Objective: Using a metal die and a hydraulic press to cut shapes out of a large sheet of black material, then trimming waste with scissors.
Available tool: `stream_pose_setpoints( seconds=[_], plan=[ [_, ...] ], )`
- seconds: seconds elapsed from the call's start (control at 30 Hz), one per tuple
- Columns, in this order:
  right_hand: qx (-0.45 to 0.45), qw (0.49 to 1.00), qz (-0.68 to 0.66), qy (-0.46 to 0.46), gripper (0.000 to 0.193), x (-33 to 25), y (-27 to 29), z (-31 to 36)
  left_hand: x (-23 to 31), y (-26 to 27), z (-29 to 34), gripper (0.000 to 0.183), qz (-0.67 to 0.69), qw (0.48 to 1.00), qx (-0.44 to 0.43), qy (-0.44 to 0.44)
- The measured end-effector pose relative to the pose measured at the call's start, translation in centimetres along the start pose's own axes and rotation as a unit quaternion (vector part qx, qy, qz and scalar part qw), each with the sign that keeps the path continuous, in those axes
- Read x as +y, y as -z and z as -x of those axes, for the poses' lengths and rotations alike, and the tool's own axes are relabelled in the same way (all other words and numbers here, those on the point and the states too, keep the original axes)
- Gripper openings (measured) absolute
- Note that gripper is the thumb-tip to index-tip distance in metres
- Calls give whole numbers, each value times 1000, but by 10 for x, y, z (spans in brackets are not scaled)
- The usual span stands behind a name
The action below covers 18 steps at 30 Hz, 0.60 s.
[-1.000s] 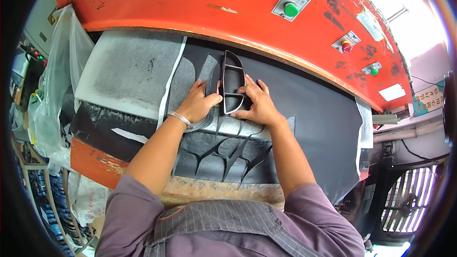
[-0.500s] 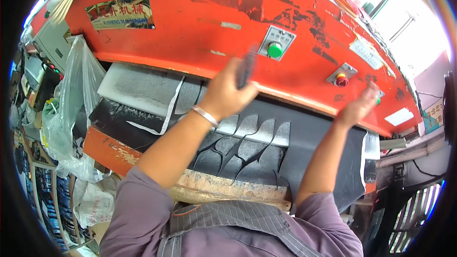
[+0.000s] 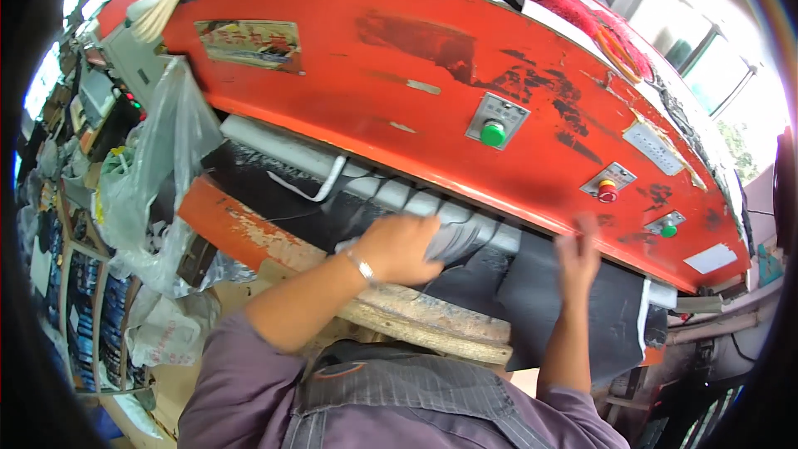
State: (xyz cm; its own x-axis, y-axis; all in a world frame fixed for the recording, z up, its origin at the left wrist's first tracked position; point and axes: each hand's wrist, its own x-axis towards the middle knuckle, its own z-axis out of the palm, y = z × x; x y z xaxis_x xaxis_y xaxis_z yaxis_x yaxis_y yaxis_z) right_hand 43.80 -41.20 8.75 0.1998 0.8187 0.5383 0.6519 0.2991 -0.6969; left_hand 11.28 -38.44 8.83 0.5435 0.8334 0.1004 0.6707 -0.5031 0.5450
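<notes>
My left hand (image 3: 399,249) is closed over the near part of the cutting bed, its fingers wrapped round a greyish, smeared thing (image 3: 455,239) that I cannot make out. Beneath and beyond it, a black sheet (image 3: 532,295) lies across a white pad (image 3: 278,144). Curved cuts run through the sheet, and pale pad shows between the strips. My right hand (image 3: 577,262) is above the sheet's right part, just below the red beam (image 3: 332,108). Motion blurs its fingertips, but the fingers look stretched apart with nothing in them.
On the beam's front sit a green button (image 3: 493,134), a red knob (image 3: 608,191) and a second green button (image 3: 668,229). A worn wooden edge (image 3: 424,320) runs along the near side. Clear plastic bags (image 3: 170,158) hang at the left beside a shelf rack (image 3: 100,299).
My left hand has come down from beside the left green button to the bed. My right hand has left the right green button and dropped toward the sheet. The view has shifted.
</notes>
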Motion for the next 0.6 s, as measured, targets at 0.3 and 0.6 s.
stream_pose_setpoints(
  seconds=[0.3,0.6],
  plan=[
    [-386,876,228,180,45,-78,-101,175,-5,-85,124,46,40,994,29,103],
    [-484,835,223,137,38,-109,-84,162,1,-78,137,55,68,991,13,112]
  ],
)
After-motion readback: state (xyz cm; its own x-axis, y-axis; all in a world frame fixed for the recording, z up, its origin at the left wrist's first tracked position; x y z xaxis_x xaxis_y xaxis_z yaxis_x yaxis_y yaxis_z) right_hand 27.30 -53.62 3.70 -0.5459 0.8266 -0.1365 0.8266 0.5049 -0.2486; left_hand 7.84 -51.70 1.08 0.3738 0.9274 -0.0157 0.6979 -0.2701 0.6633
